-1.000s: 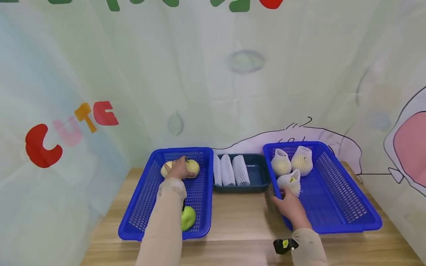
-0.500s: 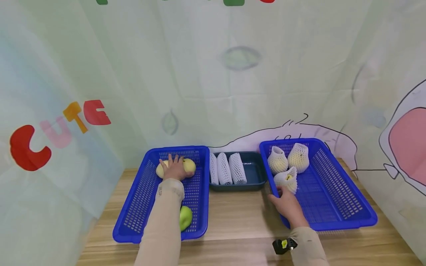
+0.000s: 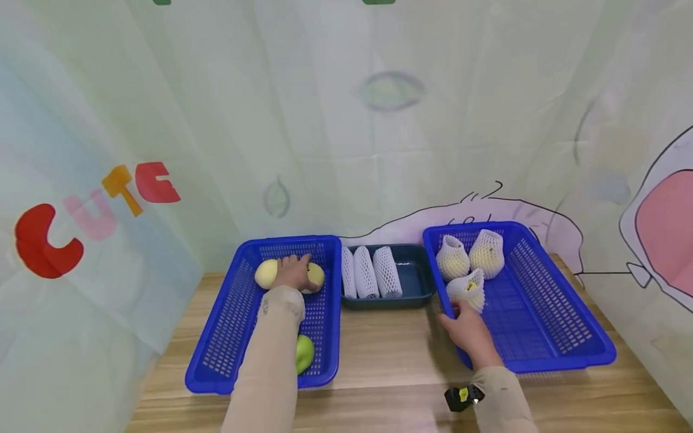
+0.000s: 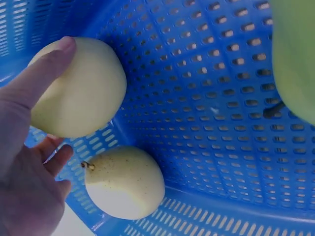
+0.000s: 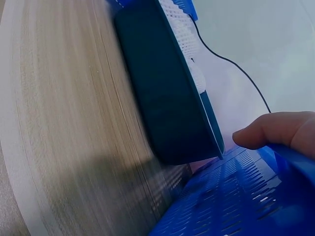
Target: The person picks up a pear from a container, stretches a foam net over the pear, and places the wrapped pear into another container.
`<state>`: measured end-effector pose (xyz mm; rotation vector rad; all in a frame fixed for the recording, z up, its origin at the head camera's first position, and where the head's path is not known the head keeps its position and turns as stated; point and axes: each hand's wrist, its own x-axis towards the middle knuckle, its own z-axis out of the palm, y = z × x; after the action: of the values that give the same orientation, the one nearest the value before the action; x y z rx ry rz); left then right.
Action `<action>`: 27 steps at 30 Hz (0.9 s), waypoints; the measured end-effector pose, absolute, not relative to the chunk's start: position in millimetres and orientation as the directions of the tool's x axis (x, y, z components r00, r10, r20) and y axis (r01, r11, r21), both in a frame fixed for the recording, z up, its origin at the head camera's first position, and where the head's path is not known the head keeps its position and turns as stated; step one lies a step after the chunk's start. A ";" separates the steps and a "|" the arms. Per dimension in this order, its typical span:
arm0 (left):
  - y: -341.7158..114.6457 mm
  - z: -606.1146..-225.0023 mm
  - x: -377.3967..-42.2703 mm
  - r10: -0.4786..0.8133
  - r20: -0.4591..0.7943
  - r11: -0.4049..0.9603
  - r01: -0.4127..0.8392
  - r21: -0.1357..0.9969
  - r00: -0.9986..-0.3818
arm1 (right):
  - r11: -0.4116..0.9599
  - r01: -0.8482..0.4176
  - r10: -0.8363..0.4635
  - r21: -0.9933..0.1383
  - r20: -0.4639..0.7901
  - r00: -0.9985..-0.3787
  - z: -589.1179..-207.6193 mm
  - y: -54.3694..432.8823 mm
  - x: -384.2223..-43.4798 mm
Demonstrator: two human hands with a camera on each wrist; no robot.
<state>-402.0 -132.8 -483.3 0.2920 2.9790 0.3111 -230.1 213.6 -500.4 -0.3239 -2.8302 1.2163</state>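
In the head view my left hand (image 3: 292,273) reaches into the left blue basket (image 3: 211,386). It grips the right-hand of two pale yellow pears (image 3: 317,278), thumb on one side and fingers round the other, as the left wrist view shows. The second pear (image 4: 130,184) lies beside it on the basket floor. A green fruit (image 3: 305,353) sits near the front, partly hidden by my sleeve. My right hand (image 3: 472,334) holds the left rim of the right blue basket (image 3: 533,337), close to a pear in a white foam net (image 3: 467,290).
Two more netted pears, one at the left (image 3: 453,261) and one at the right (image 3: 487,255), stand at the back of the right basket. Between the baskets, a dark green tray (image 3: 417,279) holds white foam net sleeves (image 3: 365,273). A printed curtain (image 3: 335,150) hangs behind the wooden table (image 3: 387,361).
The left hand's spread fingers have shifted from over both pears to the right, onto the right-hand pear. My right hand stays on the basket rim. The head view has shifted slightly.
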 end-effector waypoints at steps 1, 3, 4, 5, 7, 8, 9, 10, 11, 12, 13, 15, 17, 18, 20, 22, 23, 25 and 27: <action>-132.2 -482.8 -401.3 0.219 -0.126 0.960 0.190 0.206 -0.968 | 0.670 0.172 0.205 -0.722 -0.042 -0.978 -500.7 213.4 -230.4; -131.1 -480.3 -399.8 0.231 -0.148 0.959 0.200 0.200 -0.962 | 0.670 0.166 0.200 -0.723 -0.040 -0.979 -501.1 212.9 -230.9; -130.8 -478.4 -399.3 0.233 -0.155 0.957 0.198 0.212 -0.960 | 0.668 0.164 0.198 -0.725 -0.039 -0.979 -501.4 212.6 -231.2; -130.7 -476.0 -399.0 0.232 -0.161 0.953 0.192 0.233 -0.959 | 0.668 0.163 0.198 -0.726 -0.038 -0.980 -501.8 212.3 -231.4; -131.3 -469.7 -398.5 0.236 -0.163 0.940 0.182 0.287 -0.958 | 0.667 0.163 0.198 -0.727 -0.038 -0.979 -502.5 211.6 -232.0; -131.9 -465.6 -398.3 0.230 -0.165 0.930 0.166 0.328 -0.959 | 0.666 0.163 0.199 -0.728 -0.037 -0.979 -502.9 211.1 -232.3; -132.8 -461.4 -398.5 0.222 -0.165 0.920 0.150 0.363 -0.961 | 0.665 0.164 0.200 -0.729 -0.038 -0.979 -503.1 210.6 -232.6; -133.9 -456.7 -398.6 0.213 -0.163 0.906 0.132 0.401 -0.963 | 0.663 0.161 0.198 -0.731 -0.036 -0.980 -503.0 209.9 -233.1; -135.2 -452.5 -399.4 0.203 -0.158 0.892 0.116 0.436 -0.966 | 0.660 0.158 0.196 -0.734 -0.036 -0.980 -502.9 209.3 -233.5; -136.6 -447.9 -399.8 0.198 -0.148 0.879 0.109 0.464 -0.969 | 0.657 0.156 0.193 -0.737 -0.035 -0.981 -502.6 208.6 -233.9; -137.7 -443.0 -399.7 0.192 -0.142 0.864 0.098 0.495 -0.971 | 0.655 0.154 0.191 -0.739 -0.035 -0.981 -502.4 208.1 -234.0; -138.0 -432.9 -399.3 0.190 -0.129 0.836 0.092 0.542 -0.973 | 0.650 0.155 0.189 -0.744 -0.039 -0.981 -501.5 207.6 -233.8; -135.7 -422.2 -397.0 0.204 -0.111 0.814 0.105 0.571 -0.973 | 0.650 0.161 0.193 -0.743 -0.044 -0.980 -500.6 208.0 -232.9; -133.4 -416.3 -394.7 0.208 -0.100 0.806 0.113 0.581 -0.973 | 0.652 0.165 0.195 -0.740 -0.047 -0.980 -499.9 208.4 -232.4; -127.3 -405.0 -389.5 0.204 -0.069 0.784 0.120 0.609 -0.977 | 0.655 0.171 0.196 -0.736 -0.052 -0.979 -499.2 209.6 -231.6; -120.2 -394.9 -382.5 0.184 -0.023 0.748 0.125 0.652 -0.983 | 0.657 0.171 0.193 -0.734 -0.056 -0.980 -498.6 211.0 -231.1; -116.4 -390.4 -378.3 0.166 0.001 0.716 0.122 0.687 -0.986 | 0.657 0.170 0.190 -0.734 -0.056 -0.980 -498.4 211.7 -231.0; -108.0 -382.7 -366.9 0.118 0.041 0.642 0.108 0.759 -0.992 | 0.656 0.169 0.186 -0.736 -0.060 -0.981 -498.4 213.2 -230.7; -99.3 -378.6 -353.1 0.058 0.075 0.562 0.095 0.821 -0.995 | 0.655 0.170 0.184 -0.736 -0.063 -0.981 -498.2 214.6 -230.6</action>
<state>-353.1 -99.3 -378.6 0.1373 2.8114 1.4818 -230.6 214.6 -498.2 -0.3039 -2.8421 1.2619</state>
